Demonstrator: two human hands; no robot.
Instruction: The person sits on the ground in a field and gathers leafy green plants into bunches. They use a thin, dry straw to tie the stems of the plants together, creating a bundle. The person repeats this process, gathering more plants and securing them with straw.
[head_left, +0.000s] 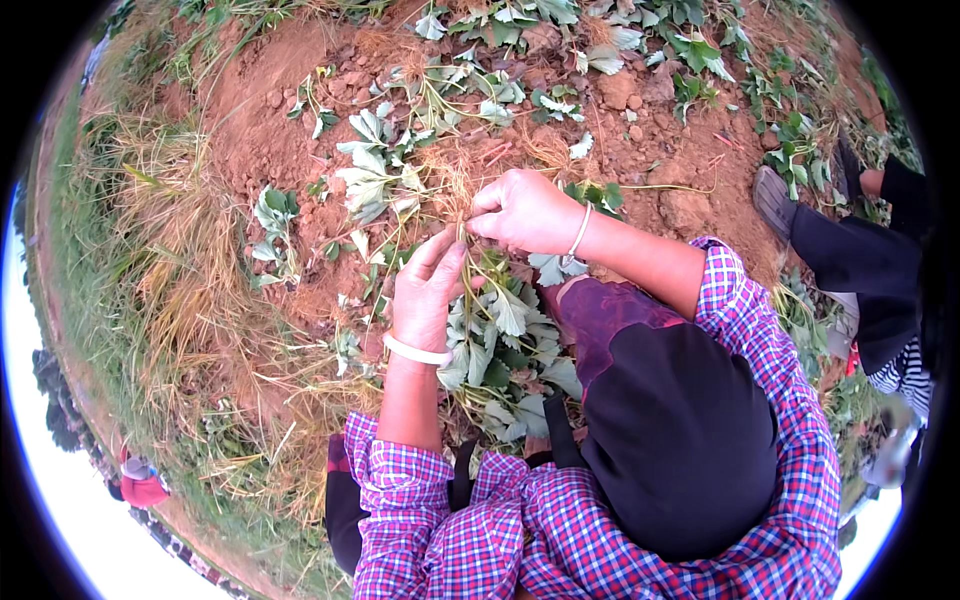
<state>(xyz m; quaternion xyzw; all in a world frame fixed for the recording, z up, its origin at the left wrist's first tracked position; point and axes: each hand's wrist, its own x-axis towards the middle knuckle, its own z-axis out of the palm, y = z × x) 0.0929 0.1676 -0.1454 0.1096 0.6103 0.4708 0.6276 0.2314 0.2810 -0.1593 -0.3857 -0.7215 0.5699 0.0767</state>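
My left hand (424, 296) grips the stems of a bunch of leafy plants (502, 311), apparently strawberry seedlings. Their green leaves hang down toward my lap, and the brownish fibrous roots (450, 176) point away from me. My right hand (529, 214) pinches the bunch with thumb and forefinger where roots meet stems, touching or nearly touching my left fingertips. Whether something thin is also between the right fingers is too small to tell. Loose uprooted seedlings (371, 169) lie on the reddish soil (259, 112) just beyond my hands.
More plants (517, 19) lie at the far side. Dry grass (187, 240) covers the ground on the left. Another person's dark-trousered leg and shoe (776, 199) are close on the right. A distant person in red (142, 487) is at lower left. Thin red strips (495, 154) lie on the soil.
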